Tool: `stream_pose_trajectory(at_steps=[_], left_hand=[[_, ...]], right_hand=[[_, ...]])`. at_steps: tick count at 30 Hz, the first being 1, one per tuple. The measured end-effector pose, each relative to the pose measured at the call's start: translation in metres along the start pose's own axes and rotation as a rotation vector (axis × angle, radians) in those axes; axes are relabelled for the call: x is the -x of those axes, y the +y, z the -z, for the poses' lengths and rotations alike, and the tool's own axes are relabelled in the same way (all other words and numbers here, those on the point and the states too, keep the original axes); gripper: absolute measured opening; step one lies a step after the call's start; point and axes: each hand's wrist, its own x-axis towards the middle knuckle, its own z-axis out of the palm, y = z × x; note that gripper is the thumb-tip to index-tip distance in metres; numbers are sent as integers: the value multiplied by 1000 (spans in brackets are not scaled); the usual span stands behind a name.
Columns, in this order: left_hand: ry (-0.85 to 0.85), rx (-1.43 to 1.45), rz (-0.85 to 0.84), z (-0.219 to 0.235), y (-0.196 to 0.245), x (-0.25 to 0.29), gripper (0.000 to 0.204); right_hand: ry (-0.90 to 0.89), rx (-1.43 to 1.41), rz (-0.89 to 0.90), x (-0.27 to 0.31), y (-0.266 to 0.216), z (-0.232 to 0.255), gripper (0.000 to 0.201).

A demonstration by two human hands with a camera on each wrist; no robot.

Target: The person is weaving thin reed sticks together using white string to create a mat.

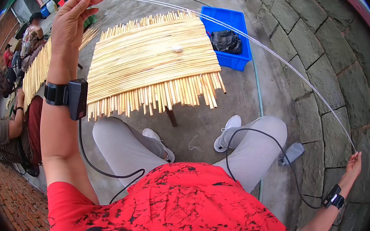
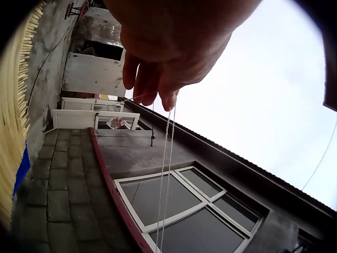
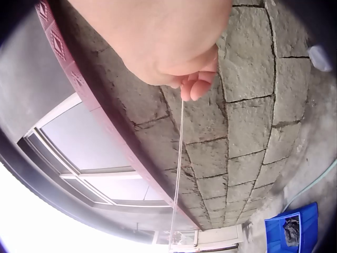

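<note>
A doubled white string runs in a long arc between both raised hands. My left hand, up at the upper left, pinches one end between thumb and fingertips; in the left wrist view two strands hang down from the fingers. Far out at the right, my right hand pinches the other end, and the strands leave its fingertips in the right wrist view. In front of my knees lies a mat of straw-coloured reed stalks, with a small white ball of string on top.
A blue crate holding a black plastic bag stands beyond the mat. A stone block wall rises on the right. Several people sit at the left beside another reed mat. A bottle lies by my leg.
</note>
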Motion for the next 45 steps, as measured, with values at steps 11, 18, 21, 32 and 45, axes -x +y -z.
stream_pose_trajectory(at_steps=[11,18,21,32,45], left_hand=[[-54,-54,287,71,10,165,10],[52,-156,503,104,-5,262,9],[132,-78,466,99,0,265,7],[-15,6,17,39,45,203,10],[179,30,353,8,13,238,6]], right_hand=[[-301,679,-624,164,148,-101,7],[-283,245,-148,74,76,-162,9],[-413,207,6,53,14,-220,16],[-1405,56,82,292,-60,-517,25],[-1258,595,-141,386,177,-615,36]])
